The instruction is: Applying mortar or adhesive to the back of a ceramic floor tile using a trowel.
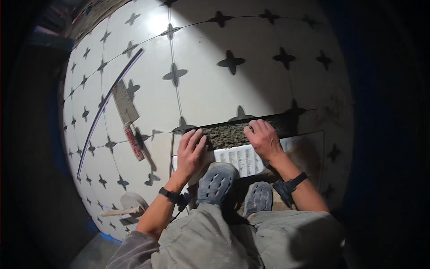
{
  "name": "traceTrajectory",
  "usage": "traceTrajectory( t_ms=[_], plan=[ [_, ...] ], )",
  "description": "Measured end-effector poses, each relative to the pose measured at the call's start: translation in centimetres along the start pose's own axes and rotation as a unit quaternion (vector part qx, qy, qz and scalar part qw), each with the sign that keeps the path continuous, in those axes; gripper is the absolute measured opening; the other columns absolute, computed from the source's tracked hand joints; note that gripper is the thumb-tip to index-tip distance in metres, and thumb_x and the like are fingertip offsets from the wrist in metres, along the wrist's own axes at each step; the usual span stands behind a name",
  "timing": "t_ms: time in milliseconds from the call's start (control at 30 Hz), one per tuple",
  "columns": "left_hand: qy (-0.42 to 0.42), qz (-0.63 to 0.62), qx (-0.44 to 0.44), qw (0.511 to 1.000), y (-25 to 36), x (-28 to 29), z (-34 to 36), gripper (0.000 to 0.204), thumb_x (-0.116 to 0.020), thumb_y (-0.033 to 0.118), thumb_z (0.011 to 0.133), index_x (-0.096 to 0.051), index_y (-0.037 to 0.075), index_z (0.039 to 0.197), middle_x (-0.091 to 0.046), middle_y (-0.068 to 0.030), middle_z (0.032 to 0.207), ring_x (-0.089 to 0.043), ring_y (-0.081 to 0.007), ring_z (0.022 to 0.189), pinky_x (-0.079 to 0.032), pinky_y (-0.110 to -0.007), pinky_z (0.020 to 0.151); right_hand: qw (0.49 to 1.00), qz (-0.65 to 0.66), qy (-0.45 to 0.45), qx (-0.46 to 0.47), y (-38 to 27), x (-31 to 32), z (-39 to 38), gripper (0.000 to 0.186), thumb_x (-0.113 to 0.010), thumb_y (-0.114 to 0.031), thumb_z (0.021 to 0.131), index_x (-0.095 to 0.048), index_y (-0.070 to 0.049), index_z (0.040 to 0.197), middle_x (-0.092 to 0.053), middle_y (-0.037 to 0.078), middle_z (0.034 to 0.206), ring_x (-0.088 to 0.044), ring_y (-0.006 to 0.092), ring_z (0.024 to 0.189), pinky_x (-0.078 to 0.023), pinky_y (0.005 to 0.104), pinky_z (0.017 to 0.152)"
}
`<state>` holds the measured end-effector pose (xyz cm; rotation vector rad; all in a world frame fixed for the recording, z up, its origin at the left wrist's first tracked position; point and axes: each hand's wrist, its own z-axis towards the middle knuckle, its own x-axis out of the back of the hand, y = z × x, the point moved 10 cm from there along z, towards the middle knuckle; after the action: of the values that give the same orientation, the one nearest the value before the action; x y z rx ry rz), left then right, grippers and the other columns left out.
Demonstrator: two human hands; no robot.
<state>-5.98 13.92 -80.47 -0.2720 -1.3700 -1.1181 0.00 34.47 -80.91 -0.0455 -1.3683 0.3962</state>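
My left hand point(192, 150), open with bent, parted fingers, lies at the left end of a strip of rough grey mortar point(224, 134). My right hand point(262, 139), also open with bent fingers, touches near the strip's dark far edge at its right. A white ribbed ceramic fixture point(239, 163) lies along the near side of the mortar, above my two clog-covered feet point(217, 179). White tiles point(201, 98) with dark cross shapes border the mortar.
A flat trowel point(123, 101) with a red handle and a long thin strip point(92, 127) lie on the tiles to the left. A wooden-handled tool point(123, 210) rests at the lower left. Dark areas border both sides; the upper-left edge is rough.
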Motion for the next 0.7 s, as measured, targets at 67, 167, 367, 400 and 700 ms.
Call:
traceTrajectory(
  t_ms=[67, 167, 367, 400, 700],
  plan=[
    [-0.028, -0.021, -0.028, 0.999, 1.4, -0.5, 1.3, 0.037, -0.076, 0.009, 0.086, -0.071, -0.001, 0.121, -0.066, -0.0191, 0.136, -0.061, -0.0397, 0.126, -0.051, -0.053, 0.106, 0.997, -0.013, 0.026, -0.072, 3.5, 1.5, -2.1, 0.017, -0.062, -0.013, 0.085, -0.065, -0.005, 0.1, -0.06, 0.011, 0.099, -0.061, 0.0287, 0.092, -0.053, 0.0409, 0.076],
    [-0.064, -0.081, -0.103, 0.989, 5.0, -2.8, 4.3, 0.036, -0.071, 0.01, 0.083, -0.07, -0.002, 0.116, -0.067, -0.0189, 0.129, -0.062, -0.0396, 0.123, -0.052, -0.052, 0.104, 0.984, 0.005, 0.044, -0.175, 8.7, 2.4, -6.0, 0.025, -0.062, -0.001, 0.084, -0.068, -0.004, 0.109, -0.061, 0.013, 0.108, -0.062, 0.0342, 0.102, -0.055, 0.045, 0.085],
    [-0.109, -0.119, -0.16, 0.974, 10.8, -9.1, 10.5, 0.034, -0.067, 0.011, 0.089, -0.068, -0.001, 0.12, -0.063, -0.0173, 0.138, -0.058, -0.0369, 0.131, -0.05, -0.048, 0.11, 0.956, 0.09, 0.097, -0.263, 12.0, 5.1, -8.2, 0.047, -0.063, 0.009, 0.077, -0.067, -0.002, 0.123, -0.063, 0.015, 0.115, -0.062, 0.0396, 0.113, -0.055, 0.0476, 0.093],
    [-0.1, -0.116, -0.149, 0.977, 11.2, -9.9, 11.6, 0.036, -0.066, 0.011, 0.09, -0.067, -0.002, 0.123, -0.062, -0.0175, 0.14, -0.058, -0.0371, 0.132, -0.05, -0.047, 0.111, 0.952, 0.107, 0.112, -0.264, 11.9, 5.6, -8.4, 0.052, -0.063, 0.01, 0.075, -0.067, -0.002, 0.126, -0.063, 0.016, 0.116, -0.062, 0.0401, 0.115, -0.055, 0.0475, 0.094],
    [-0.104, -0.172, -0.189, 0.961, 15.4, -14.2, 17.1, 0.056, -0.069, 0.013, 0.093, -0.054, -0.006, 0.144, -0.054, -0.0272, 0.15, -0.048, -0.0458, 0.143, -0.042, -0.051, 0.12, 0.932, -0.006, 0.104, -0.346, 10.9, 5.3, -8.0, 0.029, -0.062, 0.001, 0.086, -0.066, 0.0, 0.115, -0.061, 0.019, 0.117, -0.062, 0.0402, 0.108, -0.054, 0.048, 0.093]
  ],
)
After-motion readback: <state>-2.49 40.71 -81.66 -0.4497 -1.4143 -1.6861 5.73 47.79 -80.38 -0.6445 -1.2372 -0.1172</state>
